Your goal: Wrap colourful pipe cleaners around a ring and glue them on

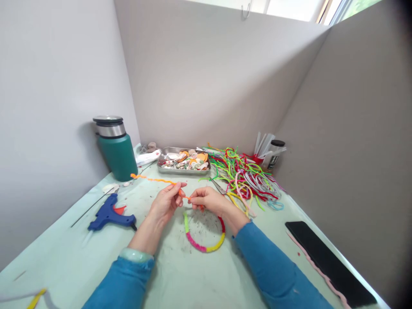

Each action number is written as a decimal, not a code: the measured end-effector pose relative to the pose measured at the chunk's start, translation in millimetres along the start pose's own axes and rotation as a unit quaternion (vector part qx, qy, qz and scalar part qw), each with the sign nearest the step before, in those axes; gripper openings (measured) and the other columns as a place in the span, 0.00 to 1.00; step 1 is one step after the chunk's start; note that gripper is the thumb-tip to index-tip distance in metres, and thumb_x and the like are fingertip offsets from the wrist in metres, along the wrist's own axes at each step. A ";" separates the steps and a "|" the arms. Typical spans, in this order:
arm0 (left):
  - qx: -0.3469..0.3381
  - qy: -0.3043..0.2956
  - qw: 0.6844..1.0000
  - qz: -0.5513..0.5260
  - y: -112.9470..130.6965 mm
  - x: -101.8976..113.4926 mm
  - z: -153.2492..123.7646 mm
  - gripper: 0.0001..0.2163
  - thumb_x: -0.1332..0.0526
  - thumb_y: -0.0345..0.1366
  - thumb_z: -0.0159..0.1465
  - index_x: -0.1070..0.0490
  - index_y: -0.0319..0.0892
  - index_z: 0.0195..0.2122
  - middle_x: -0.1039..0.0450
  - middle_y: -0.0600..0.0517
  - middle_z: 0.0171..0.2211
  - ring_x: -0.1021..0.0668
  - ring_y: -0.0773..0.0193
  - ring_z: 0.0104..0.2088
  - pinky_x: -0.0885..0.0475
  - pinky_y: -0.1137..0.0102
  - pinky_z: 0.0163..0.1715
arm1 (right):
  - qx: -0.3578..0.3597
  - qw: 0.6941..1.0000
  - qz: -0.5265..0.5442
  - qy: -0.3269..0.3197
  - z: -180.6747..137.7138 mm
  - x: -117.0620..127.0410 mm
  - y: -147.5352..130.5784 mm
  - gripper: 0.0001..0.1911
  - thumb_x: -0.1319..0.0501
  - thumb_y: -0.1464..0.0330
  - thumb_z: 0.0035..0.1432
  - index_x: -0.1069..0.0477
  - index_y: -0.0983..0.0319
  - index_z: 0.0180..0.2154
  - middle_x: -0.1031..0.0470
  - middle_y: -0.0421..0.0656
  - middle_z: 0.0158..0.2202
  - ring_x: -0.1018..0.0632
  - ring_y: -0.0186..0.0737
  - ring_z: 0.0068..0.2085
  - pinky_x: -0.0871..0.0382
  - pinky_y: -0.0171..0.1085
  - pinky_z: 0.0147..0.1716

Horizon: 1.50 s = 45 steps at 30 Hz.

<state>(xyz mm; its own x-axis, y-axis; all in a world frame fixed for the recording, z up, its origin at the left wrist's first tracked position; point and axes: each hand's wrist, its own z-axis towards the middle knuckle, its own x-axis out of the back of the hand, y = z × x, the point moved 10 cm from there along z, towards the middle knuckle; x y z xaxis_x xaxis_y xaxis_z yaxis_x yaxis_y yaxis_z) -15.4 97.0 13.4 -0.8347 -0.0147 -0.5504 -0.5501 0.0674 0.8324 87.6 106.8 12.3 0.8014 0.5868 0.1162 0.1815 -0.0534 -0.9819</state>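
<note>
An orange pipe cleaner (pixel 157 180) stretches between my two hands above the table. My left hand (pixel 168 199) pinches it, and its fluffy free end sticks out to the left. Close by, my right hand (pixel 206 199) grips the same strand with thumb and forefinger; a bit of orange shows under that hand. Below the hands lies a ring of pipe cleaner pieces (pixel 197 246) in green, pink, yellow and red. Its far side is partly hidden by my right hand, so I cannot tell whether the ring is closed there.
At left are a blue glue gun (pixel 111 214) and a green bottle (pixel 118 156). Behind my hands are a metal tray (pixel 183 171) of small pieces, scissors (pixel 219 186) and a pipe cleaner heap (pixel 241 167). A jar (pixel 274 155) stands behind; a black phone-like slab (pixel 328 262) lies right.
</note>
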 end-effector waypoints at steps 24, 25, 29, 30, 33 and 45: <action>0.024 0.096 0.995 -0.013 -7.5 30.8 6.1 0.07 0.37 0.31 0.55 0.27 0.35 0.35 0.28 0.52 0.24 0.33 0.78 0.15 0.34 0.80 0.16 | 0.035 0.999 0.004 0.026 -1.4 10.1 -1.0 0.11 0.41 0.61 0.52 0.28 0.63 0.32 0.25 0.43 0.30 0.26 0.33 0.32 0.32 0.29 0.27; 0.023 0.099 0.995 -0.013 -7.2 31.4 6.0 0.07 0.38 0.31 0.55 0.27 0.34 0.35 0.28 0.52 0.24 0.33 0.78 0.15 0.34 0.80 0.16 | 0.046 0.998 -0.021 0.030 -1.2 10.1 -2.4 0.12 0.41 0.61 0.53 0.28 0.63 0.32 0.25 0.42 0.30 0.26 0.33 0.31 0.33 0.29 0.27; 0.002 0.095 0.995 0.003 -2.7 30.7 6.6 0.09 0.37 0.32 0.54 0.27 0.35 0.36 0.28 0.52 0.25 0.33 0.78 0.15 0.34 0.80 0.15 | 0.069 0.986 -0.150 0.031 -2.2 5.6 -7.4 0.13 0.43 0.61 0.54 0.26 0.63 0.30 0.25 0.40 0.26 0.28 0.31 0.26 0.37 0.28 0.24; -0.003 0.091 0.996 0.009 -1.9 29.5 6.7 0.09 0.37 0.32 0.54 0.27 0.35 0.36 0.27 0.51 0.27 0.33 0.78 0.15 0.34 0.79 0.15 | 0.068 0.982 -0.176 0.023 -2.6 2.8 -7.8 0.14 0.43 0.61 0.54 0.25 0.64 0.29 0.25 0.40 0.24 0.28 0.31 0.25 0.39 0.28 0.23; -0.021 0.070 0.997 0.026 1.2 22.0 5.9 0.11 0.36 0.34 0.54 0.28 0.35 0.37 0.26 0.51 0.28 0.34 0.77 0.15 0.35 0.79 0.15 | 0.037 0.978 -0.204 0.023 -2.5 1.5 -4.6 0.15 0.44 0.61 0.54 0.26 0.64 0.25 0.27 0.38 0.19 0.30 0.30 0.21 0.40 0.29 0.22; -0.056 0.073 0.995 -0.029 13.5 18.8 2.4 0.08 0.38 0.30 0.55 0.28 0.35 0.36 0.28 0.52 0.23 0.30 0.75 0.17 0.30 0.79 0.20 | 0.103 0.979 -0.156 0.083 1.5 10.5 -10.6 0.08 0.42 0.64 0.53 0.28 0.61 0.31 0.27 0.38 0.26 0.29 0.29 0.23 0.38 0.29 0.22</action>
<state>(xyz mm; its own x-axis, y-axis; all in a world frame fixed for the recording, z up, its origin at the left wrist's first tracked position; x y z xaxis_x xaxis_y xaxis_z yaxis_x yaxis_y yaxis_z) -38.5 100.1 14.2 -0.7913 -0.1601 -0.5901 -0.5908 -0.0486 0.8054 93.2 114.8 23.7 0.8102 0.4083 0.4206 0.3266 0.2815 -0.9023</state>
